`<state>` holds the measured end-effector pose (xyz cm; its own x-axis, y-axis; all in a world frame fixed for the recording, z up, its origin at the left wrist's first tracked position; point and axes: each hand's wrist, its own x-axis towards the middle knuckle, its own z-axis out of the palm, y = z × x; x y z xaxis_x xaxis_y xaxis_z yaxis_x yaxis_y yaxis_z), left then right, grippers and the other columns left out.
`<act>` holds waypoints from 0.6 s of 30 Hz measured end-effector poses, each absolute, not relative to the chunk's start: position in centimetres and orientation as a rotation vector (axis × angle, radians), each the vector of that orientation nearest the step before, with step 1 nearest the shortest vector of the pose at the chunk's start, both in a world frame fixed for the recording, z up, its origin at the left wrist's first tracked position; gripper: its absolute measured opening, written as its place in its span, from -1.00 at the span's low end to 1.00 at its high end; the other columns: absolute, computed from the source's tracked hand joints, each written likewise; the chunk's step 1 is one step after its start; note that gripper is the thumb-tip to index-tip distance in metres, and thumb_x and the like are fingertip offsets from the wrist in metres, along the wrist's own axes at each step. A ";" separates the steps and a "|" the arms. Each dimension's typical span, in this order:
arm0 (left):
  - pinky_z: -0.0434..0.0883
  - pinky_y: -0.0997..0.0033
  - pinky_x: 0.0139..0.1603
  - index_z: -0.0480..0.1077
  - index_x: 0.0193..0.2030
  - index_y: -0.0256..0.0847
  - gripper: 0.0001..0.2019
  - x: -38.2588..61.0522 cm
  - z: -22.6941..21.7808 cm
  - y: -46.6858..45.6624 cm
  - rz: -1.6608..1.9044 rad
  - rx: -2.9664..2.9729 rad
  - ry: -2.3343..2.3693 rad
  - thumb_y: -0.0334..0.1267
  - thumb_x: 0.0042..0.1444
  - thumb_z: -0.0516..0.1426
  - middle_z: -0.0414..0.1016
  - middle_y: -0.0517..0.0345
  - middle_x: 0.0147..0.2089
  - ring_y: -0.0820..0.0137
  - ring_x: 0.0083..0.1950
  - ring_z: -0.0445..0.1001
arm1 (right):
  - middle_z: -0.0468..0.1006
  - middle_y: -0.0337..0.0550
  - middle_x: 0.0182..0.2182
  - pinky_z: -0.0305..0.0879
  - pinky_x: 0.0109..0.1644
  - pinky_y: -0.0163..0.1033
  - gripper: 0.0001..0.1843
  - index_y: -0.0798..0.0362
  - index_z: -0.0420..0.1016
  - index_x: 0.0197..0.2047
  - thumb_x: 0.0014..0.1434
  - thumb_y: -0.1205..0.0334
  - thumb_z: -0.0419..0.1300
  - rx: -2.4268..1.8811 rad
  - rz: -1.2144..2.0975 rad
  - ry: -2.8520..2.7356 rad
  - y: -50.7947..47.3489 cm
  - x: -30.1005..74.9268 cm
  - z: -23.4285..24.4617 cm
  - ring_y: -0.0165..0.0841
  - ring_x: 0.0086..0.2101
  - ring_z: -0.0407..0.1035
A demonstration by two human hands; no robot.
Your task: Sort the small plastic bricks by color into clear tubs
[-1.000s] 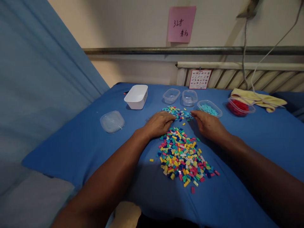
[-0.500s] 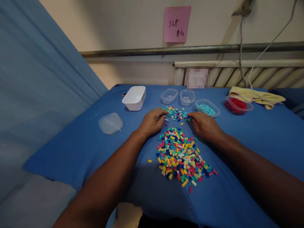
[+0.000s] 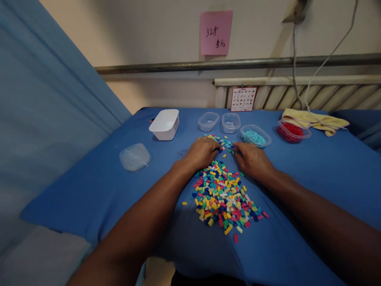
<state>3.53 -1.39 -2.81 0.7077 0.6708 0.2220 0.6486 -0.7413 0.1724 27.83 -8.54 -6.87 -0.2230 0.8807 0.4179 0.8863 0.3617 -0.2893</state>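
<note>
A big heap of small coloured toy bricks (image 3: 222, 194) lies on the blue cloth before me, in yellow, pink, green, white and dark blue. Beyond it is a smaller, looser pile of bricks (image 3: 225, 142). My left hand (image 3: 204, 151) reaches over that pile's left side, fingers curled together among the bricks and hiding some of them. From the right, my right hand (image 3: 251, 159) touches the pile's edge with thumb and fingers pinched. Whatever small piece sits between the fingertips of either hand is too small to make out.
Behind the piles stand two clear tubs (image 3: 208, 121), a tub of turquoise bricks (image 3: 254, 137) and a tub of red bricks (image 3: 293, 131). A yellow cloth (image 3: 315, 119) lies at the right. Leftward are a white box (image 3: 165, 125) and clear lids (image 3: 135, 157).
My left hand has moved right over the small pile, now covering part of it and closer to my right hand. My right hand stays at the pile's right edge. The view has shifted slightly.
</note>
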 end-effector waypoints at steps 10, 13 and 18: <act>0.52 0.16 0.11 0.66 0.04 -0.16 -0.73 2.6 -2.0 -2.0 0.259 2.916 1.069 -0.29 0.48 0.10 0.68 -0.10 0.01 0.11 0.09 0.61 | 0.78 0.07 0.00 0.48 0.17 -0.01 -0.68 0.06 0.71 0.14 0.48 0.30 0.16 -1.417 -0.024 -2.260 -7.6 28.2 -6.9 -0.07 -0.04 0.63; 0.50 0.20 0.00 0.67 -0.06 -0.19 -0.70 2.3 -1.5 -2.2 0.177 2.943 1.058 -0.30 0.49 0.07 0.65 -0.12 -0.06 0.12 0.01 0.60 | 0.77 0.04 -0.01 0.45 0.20 -0.03 -0.67 0.03 0.74 0.08 0.48 0.35 0.14 -1.360 -0.012 -2.319 -7.6 28.0 -6.7 -0.10 -0.05 0.62; 0.45 0.23 -0.09 0.66 -0.20 -0.23 -0.69 1.9 -1.0 -2.3 0.049 2.945 1.092 -0.31 0.46 0.08 0.61 -0.13 -0.13 0.16 -0.12 0.57 | 0.74 0.10 -0.07 0.49 0.06 -0.05 -0.64 0.09 0.75 0.08 0.46 0.37 0.12 -1.430 -0.015 -2.377 -7.8 28.2 -5.8 -0.07 -0.09 0.61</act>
